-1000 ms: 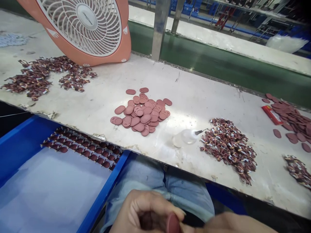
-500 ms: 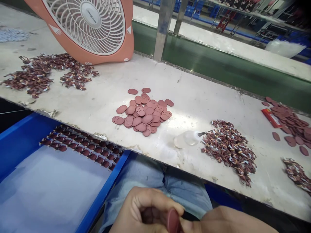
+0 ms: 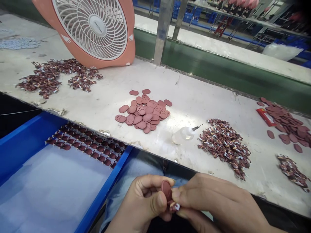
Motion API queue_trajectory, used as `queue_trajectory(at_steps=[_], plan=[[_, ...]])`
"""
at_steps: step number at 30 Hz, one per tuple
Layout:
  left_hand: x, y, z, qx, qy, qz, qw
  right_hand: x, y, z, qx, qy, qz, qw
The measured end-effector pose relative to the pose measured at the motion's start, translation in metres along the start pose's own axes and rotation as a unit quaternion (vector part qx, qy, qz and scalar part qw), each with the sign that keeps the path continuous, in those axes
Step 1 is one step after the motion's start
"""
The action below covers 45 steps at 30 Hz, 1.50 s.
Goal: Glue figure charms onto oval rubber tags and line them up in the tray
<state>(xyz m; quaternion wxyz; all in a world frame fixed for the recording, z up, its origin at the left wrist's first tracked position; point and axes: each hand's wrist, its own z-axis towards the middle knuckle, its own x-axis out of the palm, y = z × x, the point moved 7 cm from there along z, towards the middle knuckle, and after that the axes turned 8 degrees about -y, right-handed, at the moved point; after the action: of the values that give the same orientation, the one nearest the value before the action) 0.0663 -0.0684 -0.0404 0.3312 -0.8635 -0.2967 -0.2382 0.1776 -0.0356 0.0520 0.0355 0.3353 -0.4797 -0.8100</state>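
Note:
Above the lap, my left hand (image 3: pixel 142 200) pinches a reddish-brown oval disc (image 3: pixel 166 189) between thumb and fingers, its flat face partly toward me. My right hand (image 3: pixel 213 197) is closed at the disc's lower right, its fingertips on a small brown piece with a white and yellowish part (image 3: pixel 174 206). That piece touches the disc's lower end; the fingers hide how the two meet. On the table ahead lies a pile of similar oval discs (image 3: pixel 147 117), some with small holes. To its right are a clear bottle with a thin needle tip (image 3: pixel 183 135) and a heap of small brown pieces (image 3: pixel 224 144).
A blue tray (image 3: pixel 103 194) at lower left holds rows of brown assembled pieces (image 3: pixel 89 144) on a white sheet. An orange fan (image 3: pixel 132 42) stands at the table's back left beside more brown pieces (image 3: pixel 41 81). A red box (image 3: pixel 266 117) and more discs lie far right.
Both hands have come up higher in view, still together, and the disc now shows more of its face. The small brown piece under it has come into sight. The camera view has shifted slightly.

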Motion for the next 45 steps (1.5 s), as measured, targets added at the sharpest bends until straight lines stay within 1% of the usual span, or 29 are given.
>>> queue_trajectory(at_steps=[5,11,15,21,23,26,30,33,37,38,39,41,42,43,44,45], plan=[[-0.001,0.0,-0.002,0.0,-0.004,-0.006,1.0,-0.001,0.005,0.003,-0.017,-0.027,0.001,0.999],[-0.002,-0.002,-0.002,-0.001,0.006,-0.001,1.0,-0.001,0.006,0.006,-0.018,-0.006,-0.009,1.0],[-0.006,0.0,0.0,-0.013,0.016,-0.002,1.0,0.002,0.005,0.012,-0.009,-0.004,-0.012,1.0],[-0.005,0.001,0.003,-0.035,0.066,-0.012,0.997,0.005,0.007,0.013,-0.02,0.017,-0.004,1.0],[-0.006,0.002,0.005,-0.044,0.072,-0.016,0.996,0.003,0.006,0.012,-0.015,-0.004,-0.011,1.0],[-0.01,0.002,0.009,-0.036,0.074,-0.046,0.996,0.003,0.003,0.012,-0.015,-0.042,-0.023,0.999],[-0.015,0.004,0.011,-0.04,0.09,-0.049,0.994,0.013,-0.002,0.016,-0.018,-0.048,-0.017,0.999],[-0.019,0.002,0.012,-0.037,0.097,-0.049,0.993,0.016,-0.002,0.02,-0.03,-0.061,0.0,0.998],[-0.02,-0.002,0.013,-0.026,0.111,-0.04,0.993,0.021,-0.006,0.018,-0.025,-0.057,0.003,0.998],[-0.023,-0.005,0.013,-0.008,0.097,-0.039,0.994,0.023,-0.007,0.016,-0.026,-0.061,-0.01,0.998],[-0.028,-0.009,0.014,0.025,0.068,-0.037,0.997,0.024,-0.009,0.015,-0.028,-0.076,-0.029,0.996],[-0.042,-0.021,0.013,0.119,-0.026,-0.027,0.992,0.026,-0.01,0.011,-0.055,-0.136,-0.093,0.985],[-0.05,-0.028,0.01,0.169,-0.071,-0.018,0.983,0.028,-0.008,0.01,-0.081,-0.169,-0.132,0.973],[-0.055,-0.033,0.007,0.211,-0.104,-0.004,0.972,0.032,-0.006,0.009,-0.106,-0.198,-0.169,0.96],[-0.058,-0.037,0.004,0.242,-0.125,0.011,0.962,0.038,-0.005,0.01,-0.13,-0.213,-0.201,0.947],[-0.06,-0.04,0.002,0.261,-0.138,0.024,0.955,0.046,-0.004,0.011,-0.152,-0.214,-0.221,0.939]])
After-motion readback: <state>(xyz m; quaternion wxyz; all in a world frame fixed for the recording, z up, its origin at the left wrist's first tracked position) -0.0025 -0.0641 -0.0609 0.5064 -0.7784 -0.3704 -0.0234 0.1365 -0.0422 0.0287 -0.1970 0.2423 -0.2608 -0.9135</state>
